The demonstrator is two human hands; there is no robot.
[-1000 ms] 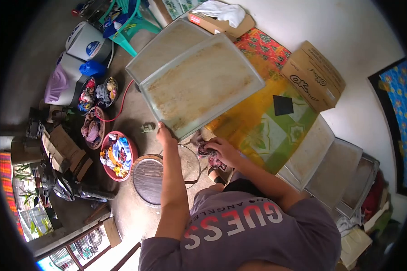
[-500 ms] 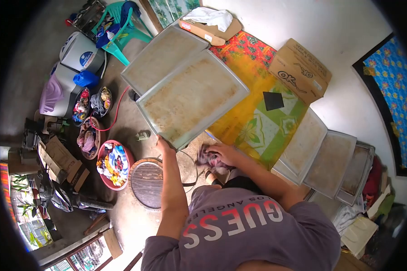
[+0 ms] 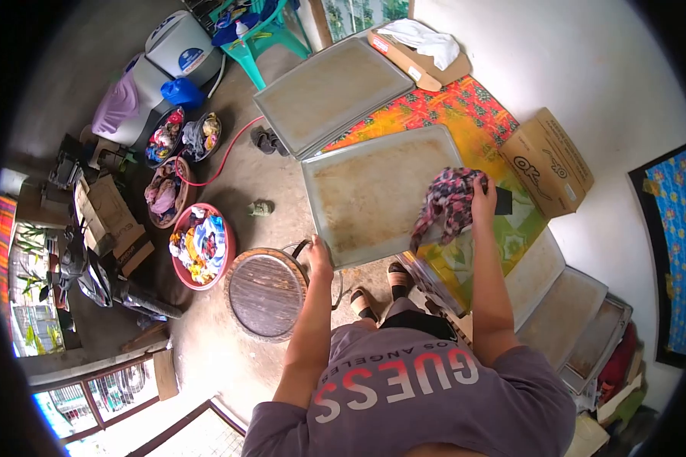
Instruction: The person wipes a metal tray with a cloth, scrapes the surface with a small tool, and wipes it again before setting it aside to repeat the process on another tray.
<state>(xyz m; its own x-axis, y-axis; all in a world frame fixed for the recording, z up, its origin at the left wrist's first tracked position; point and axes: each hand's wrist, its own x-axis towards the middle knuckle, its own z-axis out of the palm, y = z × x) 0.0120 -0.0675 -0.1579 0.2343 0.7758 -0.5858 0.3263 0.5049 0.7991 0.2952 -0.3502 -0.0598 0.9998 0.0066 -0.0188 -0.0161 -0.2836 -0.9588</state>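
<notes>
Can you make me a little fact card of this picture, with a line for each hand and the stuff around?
Left hand: gripping the near-left corner of a rectangular grey metal tray with brown stains
Right hand: holding a crumpled pink, black and grey patterned cloth at the tray's right side
Beyond the tray: another rectangular grey metal tray
Left of the tray: round pink plastic tub with colourful fabrics
Right of the tray: brown cardboard box marked "OK"
</notes>
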